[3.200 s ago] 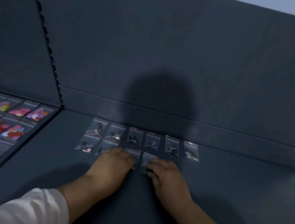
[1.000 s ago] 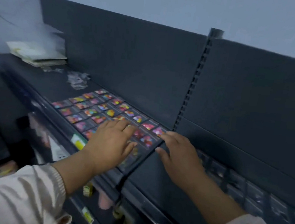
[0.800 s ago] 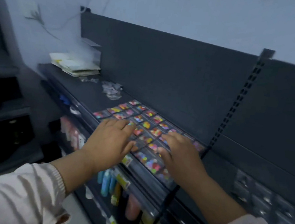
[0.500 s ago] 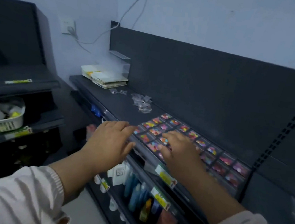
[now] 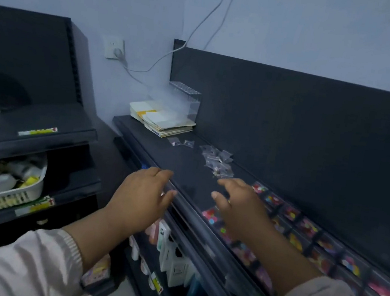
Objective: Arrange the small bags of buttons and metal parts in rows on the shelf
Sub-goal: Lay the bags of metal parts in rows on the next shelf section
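Observation:
A loose heap of small clear bags lies on the dark shelf near its back panel, with two stray bags further left. Rows of bags with coloured buttons cover the shelf to the right. My left hand hovers palm down over the shelf's front edge, fingers apart, holding nothing. My right hand hovers over the left end of the button rows, fingers spread and empty, just short of the heap.
A stack of papers and a clear plastic holder sit at the shelf's far left end. Bottles fill the lower shelf. A second dark rack on the left holds a white basket. A wall socket has a cable.
My view has swung left from the metal-part bags, along the coloured button rows, to the shelf's left end. Both hands travelled left with it, empty, and the loose heap came into view.

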{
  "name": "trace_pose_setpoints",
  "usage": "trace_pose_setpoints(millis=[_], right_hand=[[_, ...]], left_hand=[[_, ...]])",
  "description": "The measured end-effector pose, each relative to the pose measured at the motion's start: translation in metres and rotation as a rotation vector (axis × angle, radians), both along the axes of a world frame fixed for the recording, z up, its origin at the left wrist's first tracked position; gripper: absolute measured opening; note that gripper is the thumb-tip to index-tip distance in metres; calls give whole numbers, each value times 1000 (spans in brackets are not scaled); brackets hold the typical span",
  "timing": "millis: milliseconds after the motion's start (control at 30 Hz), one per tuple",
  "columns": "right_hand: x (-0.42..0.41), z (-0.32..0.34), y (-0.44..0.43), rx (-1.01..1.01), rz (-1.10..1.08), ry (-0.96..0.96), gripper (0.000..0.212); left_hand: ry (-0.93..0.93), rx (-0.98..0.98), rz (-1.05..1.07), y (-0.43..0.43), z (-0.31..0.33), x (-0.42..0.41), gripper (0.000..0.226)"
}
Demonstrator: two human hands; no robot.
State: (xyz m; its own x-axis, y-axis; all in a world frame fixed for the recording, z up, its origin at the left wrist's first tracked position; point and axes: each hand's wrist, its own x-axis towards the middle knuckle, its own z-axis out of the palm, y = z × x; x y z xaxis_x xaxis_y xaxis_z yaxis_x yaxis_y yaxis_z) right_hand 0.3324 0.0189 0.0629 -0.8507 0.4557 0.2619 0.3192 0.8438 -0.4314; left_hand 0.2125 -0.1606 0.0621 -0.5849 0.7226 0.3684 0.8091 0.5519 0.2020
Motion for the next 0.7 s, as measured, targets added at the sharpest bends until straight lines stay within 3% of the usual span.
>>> trace_pose_setpoints(millis=[167,400,600,700], right_hand=[[-71,-1,43,-240,-24,49,37],[-155,0,93,-392,-98,40,23],[-225,-18,123,-456,-175,24,21],[-257,-29,132,-388,-195,-27,26]], left_hand=[[-173,67,125,45,4,-62,48],[-357,114,246,102,-12,-142,46],[-446,59,267,147,-30,-226,44],[-425,21,190,167,-38,-263,37]])
